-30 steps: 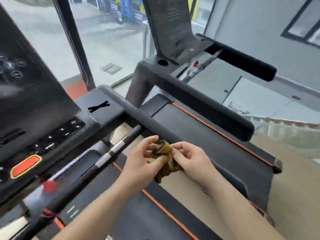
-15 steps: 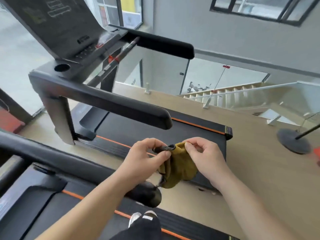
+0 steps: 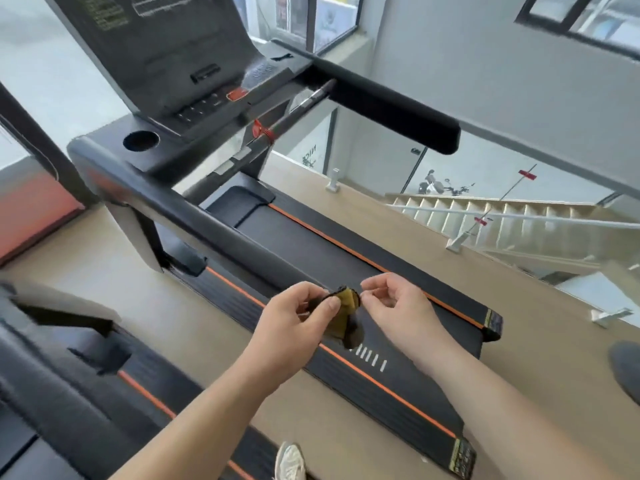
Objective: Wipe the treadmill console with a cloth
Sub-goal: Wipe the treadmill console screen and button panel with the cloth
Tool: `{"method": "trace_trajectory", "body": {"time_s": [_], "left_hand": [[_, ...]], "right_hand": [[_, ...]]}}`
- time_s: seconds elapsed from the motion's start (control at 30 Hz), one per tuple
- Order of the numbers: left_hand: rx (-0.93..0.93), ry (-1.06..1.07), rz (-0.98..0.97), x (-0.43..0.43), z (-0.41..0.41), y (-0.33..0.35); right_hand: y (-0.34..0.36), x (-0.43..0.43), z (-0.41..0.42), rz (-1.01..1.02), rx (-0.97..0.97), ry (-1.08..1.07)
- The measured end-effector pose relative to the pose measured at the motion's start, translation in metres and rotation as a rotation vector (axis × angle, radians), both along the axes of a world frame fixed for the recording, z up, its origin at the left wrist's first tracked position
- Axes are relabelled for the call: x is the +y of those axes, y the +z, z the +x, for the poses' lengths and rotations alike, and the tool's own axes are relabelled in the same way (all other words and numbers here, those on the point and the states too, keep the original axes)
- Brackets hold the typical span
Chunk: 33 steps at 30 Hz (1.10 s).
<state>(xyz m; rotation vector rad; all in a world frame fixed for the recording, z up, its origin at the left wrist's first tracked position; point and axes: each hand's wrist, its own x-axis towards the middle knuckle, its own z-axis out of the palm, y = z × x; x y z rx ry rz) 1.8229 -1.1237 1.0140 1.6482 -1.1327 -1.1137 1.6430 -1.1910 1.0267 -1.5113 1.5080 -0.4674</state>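
**Cloth in our hands, console up and to the left**

Our left hand (image 3: pixel 298 322) pinches the yellow cloth (image 3: pixel 346 315) between thumb and fingers. The cloth is bunched up and hangs down from that pinch. Our right hand (image 3: pixel 398 306) is just beside the cloth, on its right, with its fingers curled in. We cannot tell if it grips the top edge or only comes close.

Both hands are in the air over the black treadmill belt (image 3: pixel 346 258). The treadmill console (image 3: pixel 166 46) is well apart from the cloth, up and to the left of our hands. The thick black handrail (image 3: pixel 214 233) lies between us and it. The console's button row (image 3: pixel 204 107) runs from low on the left to high on the right, ending near a red button (image 3: pixel 237 94).

Our left hand is the nearer one. We think it should carry the cloth up over the rail and wipe along that line.
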Motion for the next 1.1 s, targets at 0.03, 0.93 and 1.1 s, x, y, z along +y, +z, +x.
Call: {"method": "trace_trajectory", "body": {"time_s": [0.03,0.93,1.1], "left_hand": [[0.026,0.048,0.008,-0.011,0.001,0.002],[-0.097,0.603,-0.037,-0.333,-0.007,0.049],[-0.056,0.759,-0.182,-0.413,0.075,0.042]], "right_hand": [[0.001,-0.014,0.004,0.015,-0.01,0.024],[0.054,-0.421,0.08,-0.077,-0.405,0.727],[0.068,-0.499,0.18,-0.16,-0.373,0.874]]}}
